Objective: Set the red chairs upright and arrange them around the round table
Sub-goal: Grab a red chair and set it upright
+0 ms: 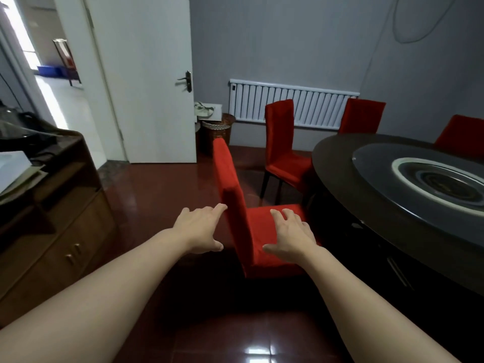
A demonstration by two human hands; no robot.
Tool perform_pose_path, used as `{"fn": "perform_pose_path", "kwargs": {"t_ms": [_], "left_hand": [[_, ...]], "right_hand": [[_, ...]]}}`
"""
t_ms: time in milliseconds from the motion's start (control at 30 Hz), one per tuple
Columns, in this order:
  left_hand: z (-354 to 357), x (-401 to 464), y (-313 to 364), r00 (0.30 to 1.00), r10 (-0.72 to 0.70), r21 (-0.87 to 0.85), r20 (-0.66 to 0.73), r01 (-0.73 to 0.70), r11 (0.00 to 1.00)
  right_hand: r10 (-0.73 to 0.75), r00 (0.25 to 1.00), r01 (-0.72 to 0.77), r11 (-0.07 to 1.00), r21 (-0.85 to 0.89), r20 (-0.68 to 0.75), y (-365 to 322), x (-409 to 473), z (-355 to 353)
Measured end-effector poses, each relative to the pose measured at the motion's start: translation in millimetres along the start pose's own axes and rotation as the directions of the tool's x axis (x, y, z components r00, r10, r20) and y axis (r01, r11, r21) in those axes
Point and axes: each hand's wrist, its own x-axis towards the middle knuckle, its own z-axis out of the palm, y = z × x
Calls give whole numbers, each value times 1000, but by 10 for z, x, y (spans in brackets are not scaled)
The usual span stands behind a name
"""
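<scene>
A red chair (258, 231) stands upright right in front of me, its seat facing the dark round table (337, 158) on the right. My left hand (200, 230) is stretched out open beside the outer face of the chair's backrest, fingertips at its edge. My right hand (288, 238) hovers open over the seat, fingers spread. A second red chair (281, 145) stands upright farther back at the table's rim. Two more red chairs (362, 115) (462, 136) stand behind the table by the wall.
A brown wooden sideboard (52, 218) with papers and dark items lines the left side. A white door (146, 79) stands open ahead, a wicker basket (217, 132) beside it. A white radiator (293, 106) hangs on the grey wall. The floor is glossy red tile.
</scene>
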Motion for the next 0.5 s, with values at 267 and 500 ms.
{"fn": "perform_pose_path", "kwargs": {"t_ms": [267, 500], "left_hand": [[-134, 1012, -897, 998, -18, 20, 64, 16, 1000], [-67, 1953, -1663, 991, 110, 20, 74, -112, 994]], "right_hand": [[-10, 1000, 11, 998, 61, -3, -597, 1324, -35], [86, 996, -85, 995, 57, -15, -1077, 2256, 14]]}}
